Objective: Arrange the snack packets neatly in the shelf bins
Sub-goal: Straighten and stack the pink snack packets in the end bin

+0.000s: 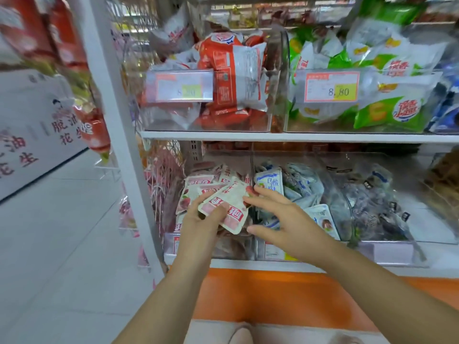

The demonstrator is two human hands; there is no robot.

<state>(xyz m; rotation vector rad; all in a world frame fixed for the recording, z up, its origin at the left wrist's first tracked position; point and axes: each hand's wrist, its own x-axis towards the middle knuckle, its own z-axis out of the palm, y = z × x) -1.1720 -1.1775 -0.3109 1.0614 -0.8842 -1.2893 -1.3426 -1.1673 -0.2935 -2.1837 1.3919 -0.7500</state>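
Observation:
My left hand (198,219) grips a fanned bunch of pink-and-white snack packets (229,206) over the lower left clear bin (188,247), where more pink packets (198,181) lie. My right hand (278,214) reaches in from the right, its fingertips touching the right edge of the held packets, thumb spread below. Just behind it, blue-and-white packets (270,182) fill the neighbouring bin.
Upper shelf bins hold red-and-white packets (231,78) and green-and-white packets (387,105), each with a price tag (331,86). A bin of dark packets (372,202) sits lower right. A white shelf post (116,120) stands left; an orange base (273,294) runs below.

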